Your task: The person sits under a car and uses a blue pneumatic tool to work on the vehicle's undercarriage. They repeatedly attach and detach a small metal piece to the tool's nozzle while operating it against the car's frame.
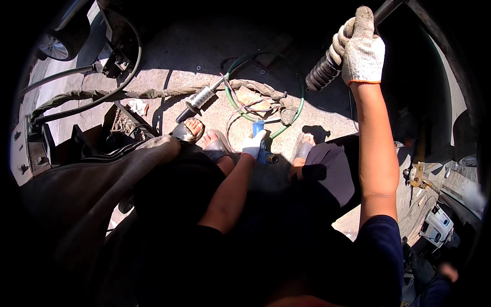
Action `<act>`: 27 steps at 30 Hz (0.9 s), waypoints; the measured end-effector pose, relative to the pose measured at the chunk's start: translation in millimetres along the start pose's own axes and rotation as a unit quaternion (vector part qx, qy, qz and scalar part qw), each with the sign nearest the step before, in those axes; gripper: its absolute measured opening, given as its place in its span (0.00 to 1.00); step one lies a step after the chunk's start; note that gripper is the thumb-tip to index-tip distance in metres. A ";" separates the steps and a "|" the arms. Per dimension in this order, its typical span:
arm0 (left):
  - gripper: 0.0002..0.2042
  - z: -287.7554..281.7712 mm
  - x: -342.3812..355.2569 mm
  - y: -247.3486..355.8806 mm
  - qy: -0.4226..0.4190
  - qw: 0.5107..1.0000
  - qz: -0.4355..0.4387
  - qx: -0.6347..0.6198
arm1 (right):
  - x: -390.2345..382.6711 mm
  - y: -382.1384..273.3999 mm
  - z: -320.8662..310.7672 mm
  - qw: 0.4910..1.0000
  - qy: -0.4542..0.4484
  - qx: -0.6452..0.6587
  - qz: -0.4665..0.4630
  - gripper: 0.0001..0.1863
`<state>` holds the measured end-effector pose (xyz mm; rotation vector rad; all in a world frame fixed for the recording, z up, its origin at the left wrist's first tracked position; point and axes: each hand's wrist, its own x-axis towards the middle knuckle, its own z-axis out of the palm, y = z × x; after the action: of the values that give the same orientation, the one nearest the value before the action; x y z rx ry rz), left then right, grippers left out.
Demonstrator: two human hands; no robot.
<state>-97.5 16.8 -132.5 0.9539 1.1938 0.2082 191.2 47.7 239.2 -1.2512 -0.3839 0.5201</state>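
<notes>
My right hand (364,53), in a white knit glove with an orange cuff, is raised at the upper right. Its fingers wrap around a dark rod-like part with a ribbed black section (323,72) poking out below the fist. Low between my feet, my gloved left hand (251,145) closes on a blue tool (259,125), whose exact kind I cannot make out. A brass-coloured end (273,159) shows beside the tool's lower part. On the concrete ahead lies a tool with a thin rod, a silver cylinder (202,96) and a black handle.
A green hose (302,92) loops over the floor with loose wires (245,106) inside it. A wrapped cable (153,94) runs across from the left, near a metal frame (30,148). Yellowish metal hardware (419,176) and a white case-like object (437,225) lie at the right.
</notes>
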 end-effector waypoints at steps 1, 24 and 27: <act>0.18 4.1 -2.5 3.9 0.034 0.999 0.012 0.015 | 4.1 -20.3 2.0 1.000 0.013 -0.011 -0.006 0.25; 0.19 -35.3 57.0 2.8 0.033 0.982 -0.110 -0.153 | -299.4 281.3 -385.0 0.704 0.059 -0.534 0.464 0.27; 0.20 -41.4 62.6 10.7 0.031 0.996 -0.084 -0.028 | -314.1 293.7 -364.2 0.722 0.073 -0.513 0.459 0.24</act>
<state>-104.3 82.3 -170.1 0.7978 1.3120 0.1373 83.3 -353.4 -141.7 -2.5864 0.1988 1.1164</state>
